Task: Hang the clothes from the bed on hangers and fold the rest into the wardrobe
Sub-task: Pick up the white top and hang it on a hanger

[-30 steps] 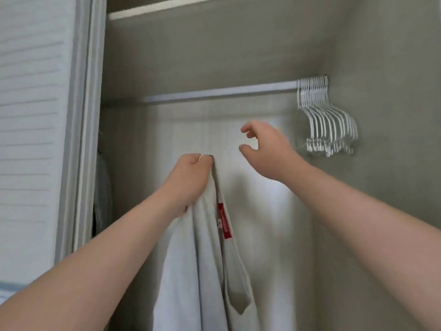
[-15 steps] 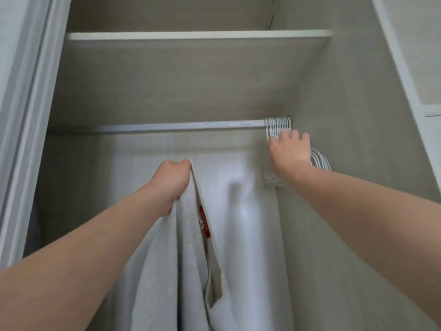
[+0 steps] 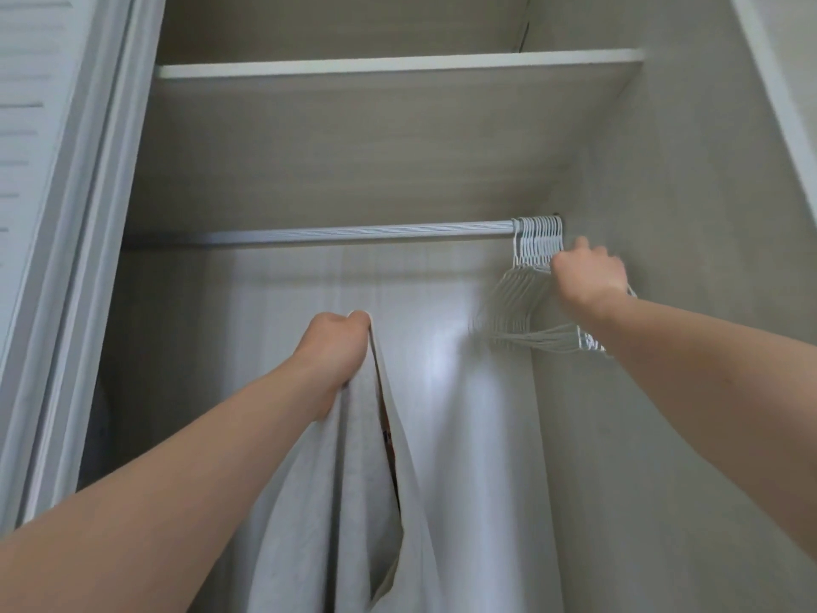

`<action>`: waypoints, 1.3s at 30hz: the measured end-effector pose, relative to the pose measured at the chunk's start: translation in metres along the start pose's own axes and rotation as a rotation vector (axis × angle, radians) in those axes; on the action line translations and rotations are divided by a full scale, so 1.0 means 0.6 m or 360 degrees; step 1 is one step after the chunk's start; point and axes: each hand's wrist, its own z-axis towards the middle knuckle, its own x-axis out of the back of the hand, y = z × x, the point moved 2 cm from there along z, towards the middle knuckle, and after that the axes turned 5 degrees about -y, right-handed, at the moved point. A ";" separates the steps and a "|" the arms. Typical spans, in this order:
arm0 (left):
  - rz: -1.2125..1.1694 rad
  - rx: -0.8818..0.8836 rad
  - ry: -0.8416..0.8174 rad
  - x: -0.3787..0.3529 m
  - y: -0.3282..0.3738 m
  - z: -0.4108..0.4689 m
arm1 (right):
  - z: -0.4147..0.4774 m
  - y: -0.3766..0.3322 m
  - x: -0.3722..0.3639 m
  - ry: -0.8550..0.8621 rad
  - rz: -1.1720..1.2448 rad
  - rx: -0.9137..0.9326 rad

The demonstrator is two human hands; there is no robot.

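Inside the open wardrobe, under its shelf, the rail runs across to a tight bunch of white hangers packed against the right wall. A grey garment, the piece to be hung, dangles from my left hand, whose fingers are clenched on its top edge, well left of the bunch. My right hand curls into the hangers just below their hooks; how many it holds I cannot tell. The risk, as I judge it: hooks packed so close may come off together and clatter down, or one may snag the rail. The right wall crowds that hand; free room lies leftward along the rail.
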 end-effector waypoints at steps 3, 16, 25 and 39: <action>-0.0033 0.0020 -0.0013 -0.004 0.005 -0.001 | 0.009 0.007 0.009 0.0112 0.0154 0.0020; 0.0093 -0.0126 0.0408 -0.025 0.118 -0.098 | -0.045 0.001 0.080 -0.0128 0.1948 -0.0205; 0.0232 -0.0155 0.0816 -0.064 0.239 -0.287 | -0.199 0.046 0.131 -0.0683 0.3391 -0.0262; 0.0657 0.0378 0.1221 -0.123 0.317 -0.674 | -0.571 0.308 0.184 -0.1041 0.4256 -0.0148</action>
